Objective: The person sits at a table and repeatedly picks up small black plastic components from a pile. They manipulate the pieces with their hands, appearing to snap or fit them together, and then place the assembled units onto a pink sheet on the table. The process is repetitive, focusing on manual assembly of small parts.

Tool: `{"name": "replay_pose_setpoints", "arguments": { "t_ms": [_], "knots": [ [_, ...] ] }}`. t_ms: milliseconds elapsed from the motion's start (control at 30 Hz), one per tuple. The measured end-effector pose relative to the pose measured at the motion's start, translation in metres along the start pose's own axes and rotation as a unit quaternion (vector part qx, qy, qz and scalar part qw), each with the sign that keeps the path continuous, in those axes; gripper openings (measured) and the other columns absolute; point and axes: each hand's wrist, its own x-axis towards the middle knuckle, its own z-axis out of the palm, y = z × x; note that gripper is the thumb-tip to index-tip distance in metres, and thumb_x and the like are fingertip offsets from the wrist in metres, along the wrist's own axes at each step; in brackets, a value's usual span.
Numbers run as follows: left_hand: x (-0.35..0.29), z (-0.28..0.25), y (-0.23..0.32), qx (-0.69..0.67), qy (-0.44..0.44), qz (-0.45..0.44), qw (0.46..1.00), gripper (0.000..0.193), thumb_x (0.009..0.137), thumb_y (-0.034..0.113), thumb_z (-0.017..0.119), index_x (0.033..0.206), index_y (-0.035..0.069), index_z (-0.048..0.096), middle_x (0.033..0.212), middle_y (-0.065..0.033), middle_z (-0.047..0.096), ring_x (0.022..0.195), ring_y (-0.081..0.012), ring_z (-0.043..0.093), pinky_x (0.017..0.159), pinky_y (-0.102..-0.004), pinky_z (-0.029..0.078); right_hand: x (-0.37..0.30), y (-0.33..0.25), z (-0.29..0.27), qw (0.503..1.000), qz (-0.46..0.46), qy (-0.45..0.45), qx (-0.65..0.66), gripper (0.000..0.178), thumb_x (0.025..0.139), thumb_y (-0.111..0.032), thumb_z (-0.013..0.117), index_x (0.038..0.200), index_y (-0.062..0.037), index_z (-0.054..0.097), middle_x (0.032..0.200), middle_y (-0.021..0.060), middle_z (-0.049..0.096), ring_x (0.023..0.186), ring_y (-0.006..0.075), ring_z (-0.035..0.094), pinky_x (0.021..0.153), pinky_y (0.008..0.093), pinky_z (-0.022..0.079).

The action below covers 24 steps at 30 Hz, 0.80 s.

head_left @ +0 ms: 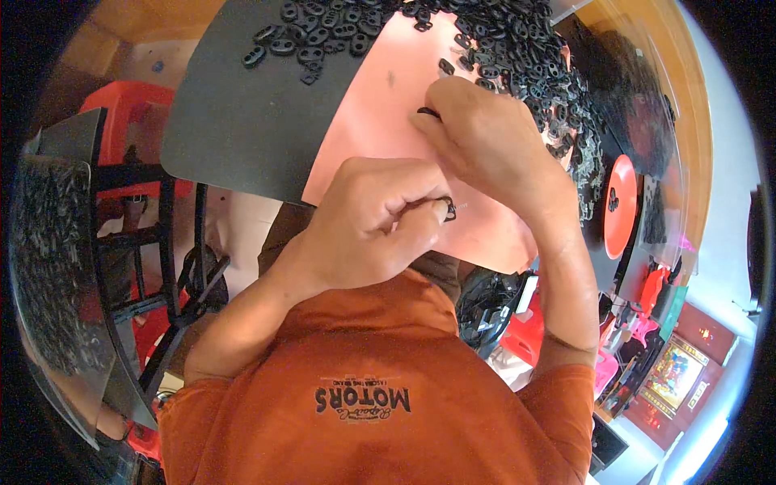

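My left hand (376, 222) is closed above the near part of a pink sheet (356, 129). Thumb and index finger pinch a small black plastic piece (450, 209) with an opening in it. Farther out and to the right, my right hand (493, 133) is also closed, with a thin black plastic piece (429, 112) showing between thumb and fingers; most of it is hidden. The two hands are apart. Just beyond the right hand spreads a heap of small black plastic pieces (517, 48).
Several oval black pieces with two holes (323, 32) lie on the dark grey tabletop (242, 129). An orange-red plate (620, 218) with a few black pieces stands to the right. Red plastic stools (133, 121) and a black metal frame (170, 242) are at the left.
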Motion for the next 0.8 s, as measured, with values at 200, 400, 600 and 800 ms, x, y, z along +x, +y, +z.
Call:
{"name": "replay_pose_setpoints", "arguments": {
  "t_ms": [200,400,600,800],
  "knots": [
    [0.001,-0.001,0.006,-0.114,0.021,-0.055,0.992,0.013,0.082,0.007,0.05,0.073,-0.002,0.055,0.065,-0.0021,0.051,0.058,-0.0072,0.046,0.052,-0.0238,0.036,-0.022,-0.004,-0.019,0.937,0.127,0.036,0.323,0.022,0.088,-0.019,0.06,0.077,0.0001,0.062,0.063,0.0082,0.055,0.055,0.0135,0.049,0.05,0.0284,0.04],
    [0.003,0.001,0.0,-0.119,0.026,-0.073,0.99,0.012,0.084,0.005,0.05,0.074,0.0,0.054,0.059,0.0041,0.047,0.054,-0.0011,0.04,0.046,-0.0206,0.033,-0.051,-0.004,-0.026,0.827,0.225,0.009,0.516,0.025,0.091,-0.023,0.058,0.083,0.0001,0.063,0.067,-0.0039,0.052,0.061,0.0039,0.043,0.053,0.022,0.036],
    [0.006,-0.001,0.005,-0.135,-0.003,-0.139,0.981,0.014,0.084,0.008,0.049,0.073,0.001,0.054,0.06,0.0045,0.046,0.051,-0.0016,0.039,0.045,-0.0201,0.031,-0.063,-0.004,-0.023,0.789,0.22,-0.004,0.574,0.025,0.092,-0.024,0.057,0.086,-0.0004,0.063,0.07,-0.0048,0.052,0.064,0.0038,0.043,0.055,0.0206,0.036],
    [0.009,-0.004,0.01,-0.117,-0.056,-0.182,0.975,0.013,0.085,0.01,0.05,0.075,0.003,0.056,0.065,0.006,0.044,0.057,-0.0018,0.038,0.05,-0.0208,0.03,-0.067,0.001,-0.022,0.794,0.189,-0.03,0.577,0.026,0.093,-0.024,0.056,0.086,-0.0003,0.062,0.07,-0.0037,0.051,0.064,0.0046,0.042,0.056,0.021,0.036]
  ]
}}
